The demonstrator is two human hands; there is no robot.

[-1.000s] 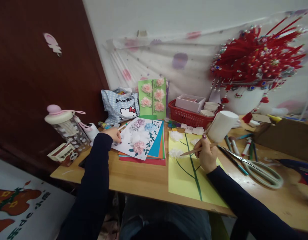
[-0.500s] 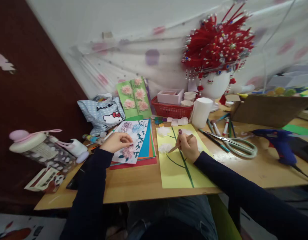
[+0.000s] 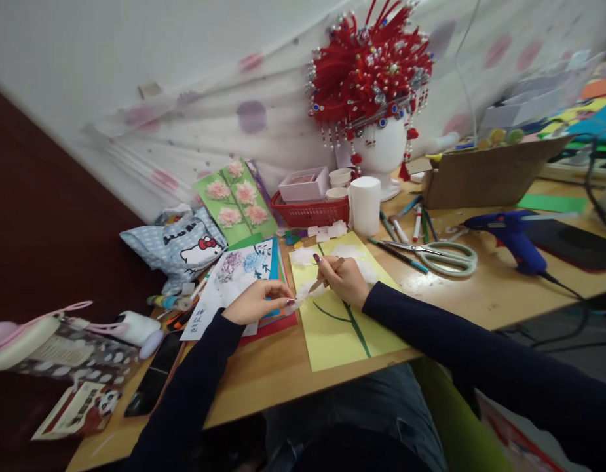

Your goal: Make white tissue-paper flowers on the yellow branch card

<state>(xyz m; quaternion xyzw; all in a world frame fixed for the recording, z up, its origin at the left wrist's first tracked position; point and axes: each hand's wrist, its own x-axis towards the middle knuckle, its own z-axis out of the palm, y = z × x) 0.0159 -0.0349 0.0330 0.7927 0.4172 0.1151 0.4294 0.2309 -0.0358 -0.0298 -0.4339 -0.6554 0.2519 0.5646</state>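
Note:
Yellow paper bearing a painted green stem and fluffy white paper flowers lies before me. In my right hand is a slim brown pointed stick, its tip angled down at the left white flower. My left hand has thumb and forefinger pinched together by the paper's left edge, at the rim of that same flower. Whatever is between those fingertips is too small to make out. Under and beside my left hand is a white sheet with painted flowers, on top of several coloured sheets.
Scissors, pens and a blue glue gun lie to the right. Behind are a white roll, a red basket and a red beaded headdress. A phone and bag are on the left.
My left hand has moved right, from above the painted sheet to the left flower on the yellow paper. My right hand keeps the stick at that flower. The view has turned right.

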